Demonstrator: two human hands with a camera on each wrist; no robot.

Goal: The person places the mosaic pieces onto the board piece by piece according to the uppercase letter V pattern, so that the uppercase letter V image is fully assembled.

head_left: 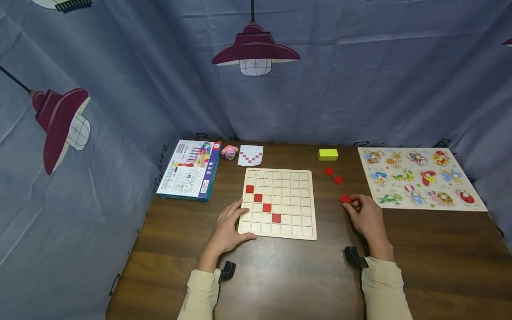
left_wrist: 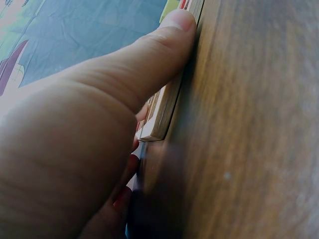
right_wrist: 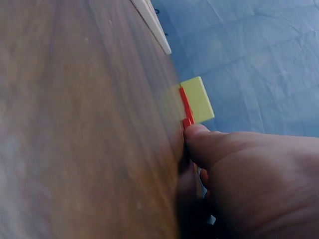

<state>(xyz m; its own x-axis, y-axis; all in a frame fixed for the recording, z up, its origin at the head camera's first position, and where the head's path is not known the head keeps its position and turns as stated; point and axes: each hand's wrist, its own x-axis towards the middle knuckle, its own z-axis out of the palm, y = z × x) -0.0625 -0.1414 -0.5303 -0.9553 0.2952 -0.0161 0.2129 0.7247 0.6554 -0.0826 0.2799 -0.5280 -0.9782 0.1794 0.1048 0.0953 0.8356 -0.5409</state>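
Head view: brown table [head_left: 280, 275] under everything, wooden grid board [head_left: 280, 203] as landmark at its middle. Right of the board, a flat animal peg puzzle [head_left: 420, 178]; left of the board, a blue game box [head_left: 190, 171]. Beyond the board's far edge, a small pattern card [head_left: 250, 155], a pink figure [head_left: 230, 152], and farther right a yellow block [head_left: 328, 154]. On the board, 4 red tiles [head_left: 262, 203] stepping down a diagonal from upper left toward lower right. Right of the board, 2 loose red tiles [head_left: 334, 175] flat on the wood, then 1 more red tile [head_left: 346, 198] nearer the front edge. Right hand [head_left: 366, 218] with thumb and fingertips curled, pinching that last tile; tile square, so no long axis, lying flat, the board's next free diagonal cell off to its left. Left hand [head_left: 229, 226] spread flat, fingers straight, thumb pressed along the board's left front corner, holding nothing; right hand plainly the nearer one to the tile
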